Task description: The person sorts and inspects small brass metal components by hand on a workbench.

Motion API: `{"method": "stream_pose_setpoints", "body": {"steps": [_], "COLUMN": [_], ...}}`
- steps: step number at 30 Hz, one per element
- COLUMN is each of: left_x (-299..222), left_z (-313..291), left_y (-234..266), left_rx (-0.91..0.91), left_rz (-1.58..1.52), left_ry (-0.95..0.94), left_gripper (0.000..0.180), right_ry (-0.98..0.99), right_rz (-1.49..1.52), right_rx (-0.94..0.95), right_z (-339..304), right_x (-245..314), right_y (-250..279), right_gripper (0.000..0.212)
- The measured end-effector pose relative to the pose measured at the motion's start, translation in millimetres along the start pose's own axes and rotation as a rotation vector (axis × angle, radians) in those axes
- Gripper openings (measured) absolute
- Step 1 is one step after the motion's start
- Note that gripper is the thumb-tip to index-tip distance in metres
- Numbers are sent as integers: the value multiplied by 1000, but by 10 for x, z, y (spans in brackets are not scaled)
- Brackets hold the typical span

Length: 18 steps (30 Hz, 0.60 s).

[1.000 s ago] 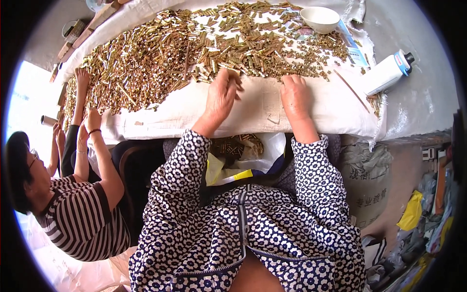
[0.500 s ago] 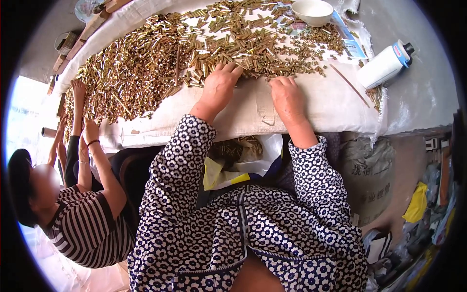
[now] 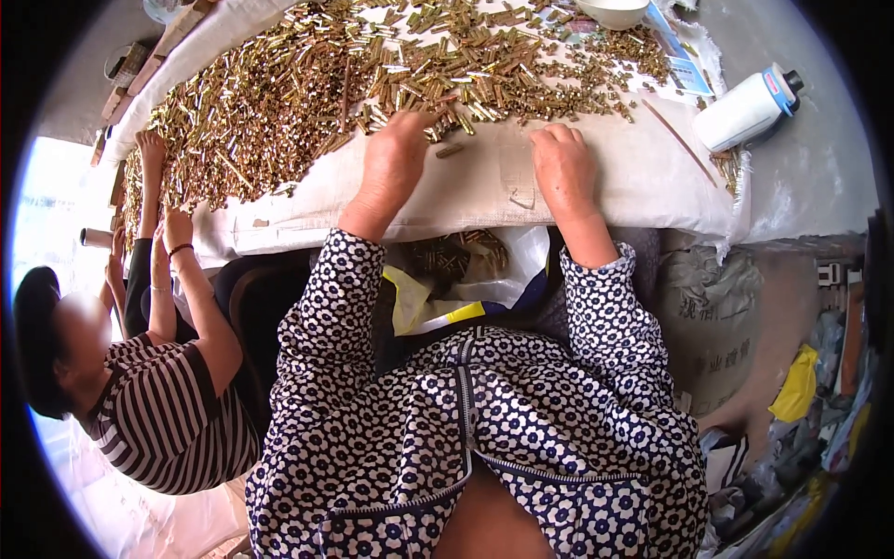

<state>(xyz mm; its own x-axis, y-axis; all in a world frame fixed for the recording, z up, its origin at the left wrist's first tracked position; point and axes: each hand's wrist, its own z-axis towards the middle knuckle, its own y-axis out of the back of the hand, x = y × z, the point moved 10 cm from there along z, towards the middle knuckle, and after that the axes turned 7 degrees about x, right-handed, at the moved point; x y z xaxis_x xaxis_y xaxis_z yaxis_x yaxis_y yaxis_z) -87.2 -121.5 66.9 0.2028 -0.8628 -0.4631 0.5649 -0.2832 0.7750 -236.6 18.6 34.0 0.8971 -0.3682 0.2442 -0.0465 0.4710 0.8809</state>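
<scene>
A broad heap of small brass-coloured metal pieces [image 3: 251,121], mostly short rods, covers the pale cloth-covered table [image 3: 633,177]. My left hand [image 3: 391,168] is at the heap's near edge, fingers curled together and slightly blurred; what they hold, if anything, is hidden. Just right of it, a single short metal rod [image 3: 449,149] lies apart on the cloth. Farther right, my right hand [image 3: 566,172] rests low over the cloth beside the smaller scattered bits, its fingertips bent and drawn together. Whatever is between them is too small to make out.
A white bowl [image 3: 615,13] stands at the far right, near a white bottle [image 3: 745,116]. A thin stick [image 3: 680,142] lies on the cloth. Below the table edge hangs an open bag [image 3: 521,265] with more metal pieces. At left, a person in a striped shirt [image 3: 177,424] reaches into the heap.
My left hand has drawn back leftward from the pieces, and a lone rod now shows beside it. My right hand has shifted slightly right. The whole view has tilted a little.
</scene>
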Motion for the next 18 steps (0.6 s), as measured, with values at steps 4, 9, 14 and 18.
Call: {"method": "stream_pose_setpoints", "body": {"steps": [4,9,14,18], "left_x": [-141,-200,-50,-77], "left_z": [-21,-1,-157,-264], "left_y": [-439,-505,-428,-310], "left_rx": [251,245,251,144], "left_rz": [304,352,115,-263], "left_ry": [13,18,193,205], "left_gripper": [15,12,11,13], "right_ry": [23,47,-8,-13], "right_rz": [7,13,13,32], "right_rx": [-12,-56,9,19], "right_z": [5,-37,-81,-111], "right_x": [-4,58,48,45], "right_y": [-9,62,35,3], "right_gripper": [9,10,6,6]}}
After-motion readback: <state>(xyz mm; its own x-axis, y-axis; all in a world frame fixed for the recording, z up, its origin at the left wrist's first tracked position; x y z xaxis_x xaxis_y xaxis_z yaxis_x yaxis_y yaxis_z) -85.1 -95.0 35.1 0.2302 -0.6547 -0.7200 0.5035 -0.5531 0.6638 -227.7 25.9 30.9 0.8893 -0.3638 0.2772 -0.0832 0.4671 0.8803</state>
